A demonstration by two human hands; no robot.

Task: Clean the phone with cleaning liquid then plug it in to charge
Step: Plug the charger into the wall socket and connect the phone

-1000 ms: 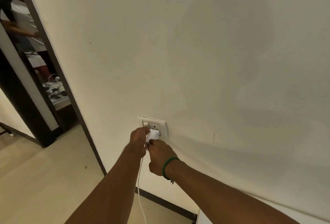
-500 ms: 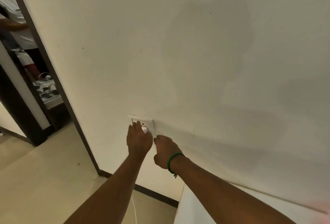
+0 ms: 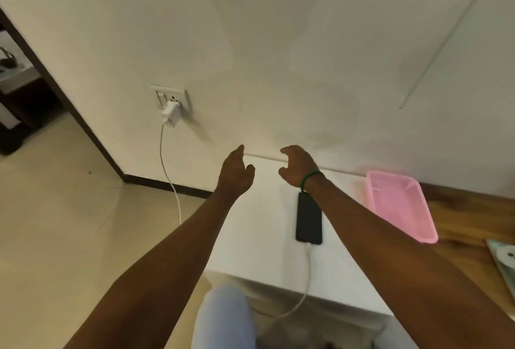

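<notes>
The left hand (image 3: 235,174) is held in the air above the far edge of the white table (image 3: 250,240), its fingers loosely curled and nothing gripped. The right hand (image 3: 298,166), with a green band (image 3: 311,177) at the wrist, is held the same way just to its right. The phone (image 3: 308,222) is laid flat on the table, its far end hidden under the right wrist, and the cable (image 3: 308,265) is entered at its near end. The adapter (image 3: 171,113) is seated in the wall socket (image 3: 170,96) at the far left, and a white lead is hung from it toward the floor.

The charging step is judged all but done, so a check is what is called for. The adapter should be pressed fully home, the socket's switch confirmed on, and the screen watched for a charging sign, which cannot be made out here. The slack near the knee (image 3: 225,318) should be kept from being snagged. A pink basket (image 3: 401,206) is set to the right of the phone.
</notes>
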